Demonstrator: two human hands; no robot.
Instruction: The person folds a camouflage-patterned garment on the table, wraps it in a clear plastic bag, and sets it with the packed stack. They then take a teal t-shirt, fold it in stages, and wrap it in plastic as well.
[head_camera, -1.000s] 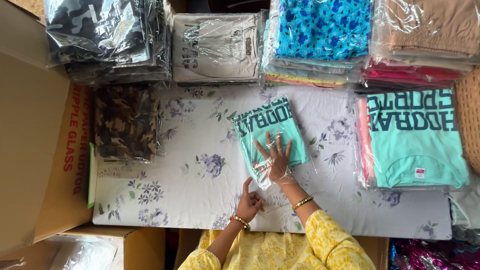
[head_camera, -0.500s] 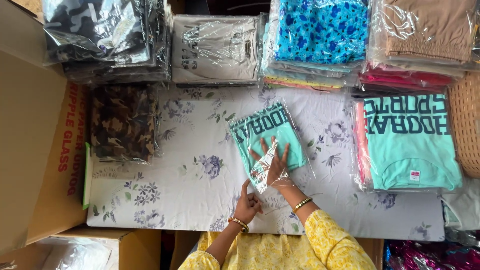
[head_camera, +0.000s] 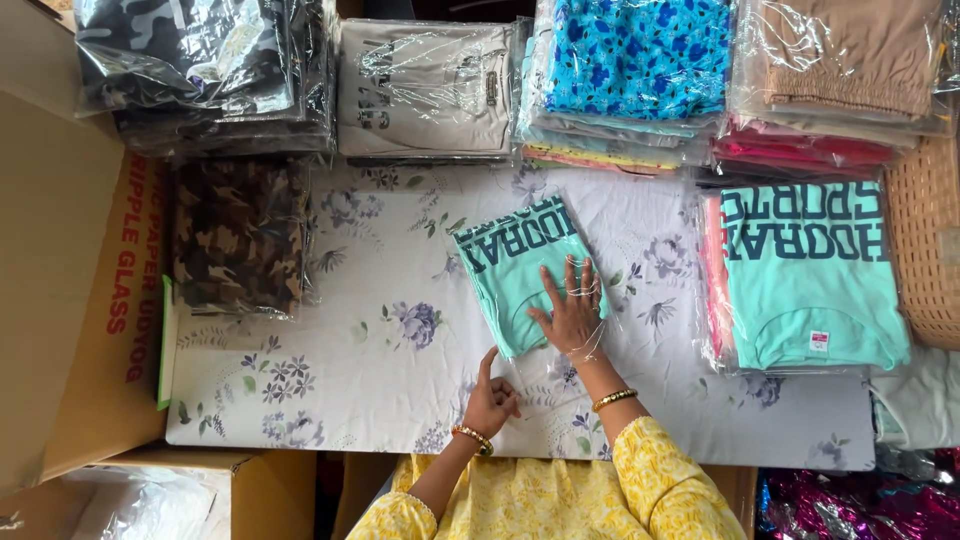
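I see a floral sheet (head_camera: 330, 370) spread as the work surface, ringed by bagged clothing stacks (head_camera: 640, 70) along its far edge. At its middle lies a folded mint shirt (head_camera: 510, 265), angled. My right hand (head_camera: 570, 315) presses flat on it, fingers spread, apparently smoothing it; my left hand (head_camera: 492, 398) rests loosely curled just beside, holding nothing.

The work surface is a table covered with a white cloth (head_camera: 330, 370) printed with purple flowers; all places below are given relative to this cloth. Along its far edge stand stacks of plastic-wrapped folded garments (head_camera: 630, 80); at its left edge stands an open brown cardboard box (head_camera: 60, 300) with red lettering on its flap; at its right edge stands a woven wicker basket (head_camera: 925, 240); below its right near corner lies shiny magenta wrapping (head_camera: 860, 505); lighting is even and diffuse.
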